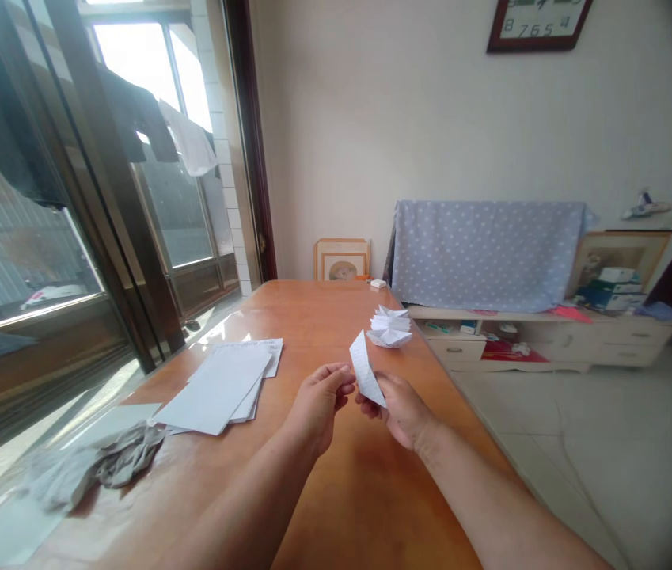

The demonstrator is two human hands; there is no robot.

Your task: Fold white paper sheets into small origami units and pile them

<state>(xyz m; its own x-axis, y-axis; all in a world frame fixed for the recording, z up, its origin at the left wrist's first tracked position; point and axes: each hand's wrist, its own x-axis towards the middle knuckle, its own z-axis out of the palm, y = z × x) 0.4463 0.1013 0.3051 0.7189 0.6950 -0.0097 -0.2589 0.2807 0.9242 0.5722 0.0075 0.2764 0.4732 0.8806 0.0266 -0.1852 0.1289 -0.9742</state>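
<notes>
Above the table, my right hand [404, 412] grips a folded piece of white paper [366, 372] with faint markings, its fingers closed round the lower part. Just left of the paper is my left hand [324, 396], thumb and fingers pressed together. Whether its fingertips touch the paper or pinch anything, I cannot tell. Beyond my right hand stands a cluster of pointed folded white paper pieces [390, 328]. To the left lies an uneven stack of white paper sheets [217, 388], the back one bearing some writing.
A crumpled grey cloth [127, 455] lies at the left of the wooden table [324, 317]. At the far end sits a small white box [377, 283]. Right of the table is a low white cabinet [573, 340] under a spotted blue cover [490, 253]. Glass doors stand at left.
</notes>
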